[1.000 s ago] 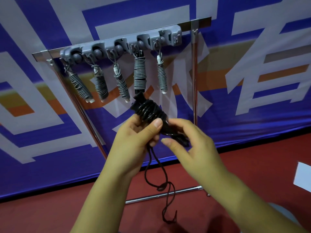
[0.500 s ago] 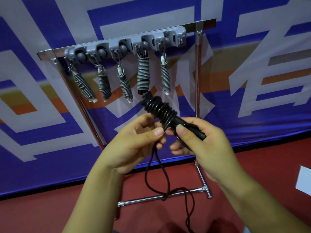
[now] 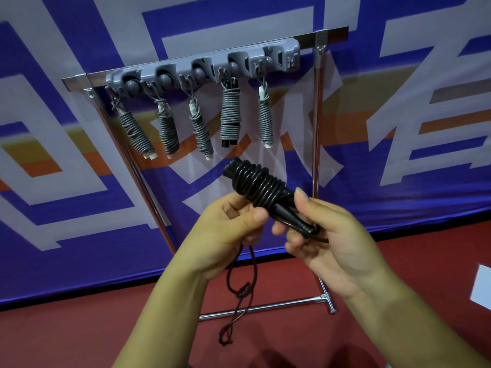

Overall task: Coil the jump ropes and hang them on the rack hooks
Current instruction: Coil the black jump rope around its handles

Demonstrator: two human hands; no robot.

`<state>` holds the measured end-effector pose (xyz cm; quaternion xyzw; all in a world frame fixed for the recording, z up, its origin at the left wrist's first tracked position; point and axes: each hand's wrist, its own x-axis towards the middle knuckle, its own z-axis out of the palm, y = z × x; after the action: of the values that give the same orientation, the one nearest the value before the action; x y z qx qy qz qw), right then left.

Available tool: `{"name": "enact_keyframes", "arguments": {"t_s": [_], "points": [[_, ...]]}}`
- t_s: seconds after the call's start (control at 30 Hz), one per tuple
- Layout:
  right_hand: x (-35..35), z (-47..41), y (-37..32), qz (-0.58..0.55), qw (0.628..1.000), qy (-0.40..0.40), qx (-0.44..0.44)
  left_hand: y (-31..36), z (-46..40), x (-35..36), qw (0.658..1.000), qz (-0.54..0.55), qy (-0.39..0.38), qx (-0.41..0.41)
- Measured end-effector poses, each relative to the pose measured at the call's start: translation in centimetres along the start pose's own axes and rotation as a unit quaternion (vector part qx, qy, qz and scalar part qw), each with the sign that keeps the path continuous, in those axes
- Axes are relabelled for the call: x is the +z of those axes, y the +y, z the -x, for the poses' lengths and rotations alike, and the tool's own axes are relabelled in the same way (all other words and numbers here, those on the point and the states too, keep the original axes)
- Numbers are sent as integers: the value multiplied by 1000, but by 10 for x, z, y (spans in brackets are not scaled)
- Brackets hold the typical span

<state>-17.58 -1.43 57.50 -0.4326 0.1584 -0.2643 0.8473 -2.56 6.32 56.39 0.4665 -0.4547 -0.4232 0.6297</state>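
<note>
Black jump rope [image 3: 261, 188], half coiled, is being gripped by curled left hand [image 3: 228, 232] fingers and pinched by right hand [image 3: 326, 235] below the rack [image 3: 202, 73].

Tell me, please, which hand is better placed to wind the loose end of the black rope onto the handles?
Left, probably. The left hand pinches the loose cord where it leaves the black coil, with the slack hanging below it. The right hand grips the handle ends, steadying the bundle.
</note>
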Motion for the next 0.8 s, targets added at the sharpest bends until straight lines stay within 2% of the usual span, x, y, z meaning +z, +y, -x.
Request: {"name": "enact_keyframes", "arguments": {"t_s": [0.2,0.27,0.33,0.4,0.43,0.47,0.53,0.57,0.6,0.7,0.8], "points": [[4,-4,-5,-160,975,-30,150,-6,0,7,996,-5,45,80],[3,-7,-6,-158,972,-33,170,-5,2,9,993,-15,80,85],[1,-10,-3,-79,986,-27,142,-7,4,12,990,-9,116,82],[-6,-13,6,59,998,5,26,-9,7,16,986,4,149,81],[-9,-13,10,142,988,29,-58,-9,8,19,983,4,166,81],[-13,-13,13,237,959,49,-147,-9,9,21,980,2,183,80],[-21,-14,16,435,849,43,-297,-8,9,24,976,1,207,67],[-25,-16,19,499,792,34,-349,-7,9,27,975,7,212,62],[-28,-19,20,531,755,34,-382,-6,8,28,975,15,214,61],[-30,-24,22,536,726,61,-427,-2,7,33,973,33,219,60],[-28,-24,22,534,707,72,-459,-1,8,31,977,-2,205,60]]}}
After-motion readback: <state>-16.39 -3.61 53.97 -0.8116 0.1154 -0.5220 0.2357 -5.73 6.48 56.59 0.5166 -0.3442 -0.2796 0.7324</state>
